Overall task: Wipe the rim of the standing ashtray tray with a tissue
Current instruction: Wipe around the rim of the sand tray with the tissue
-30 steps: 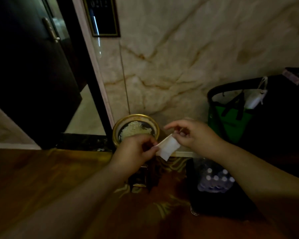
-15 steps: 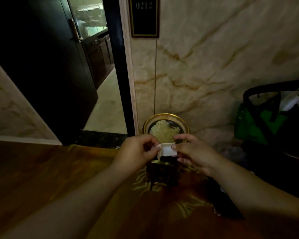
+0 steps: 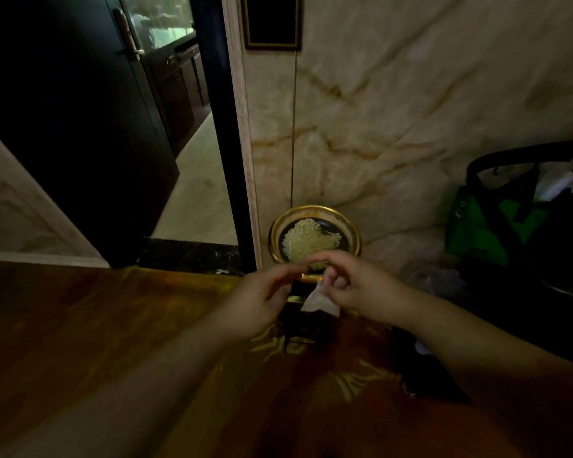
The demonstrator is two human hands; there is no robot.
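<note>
Head view: tissue (image 3: 318, 300) now bunched in right hand (image 3: 361, 285) only.

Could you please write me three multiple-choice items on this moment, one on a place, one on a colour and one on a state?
1. Where does the ashtray tray stand?
A. against the marble wall
B. inside the doorway
C. on the green bag

2. What colour is the tray's rim?
A. silver
B. gold
C. red

3. Which hand holds the tissue?
A. left hand alone
B. right hand
C. neither

Answers:
1. A, the tray sits right at the foot of the veined wall.
2. B, its ring gleams gold around a dark centre.
3. B, the white tissue hangs from the right hand's fingers, while the left hand's fingers are parted beside it.
</note>
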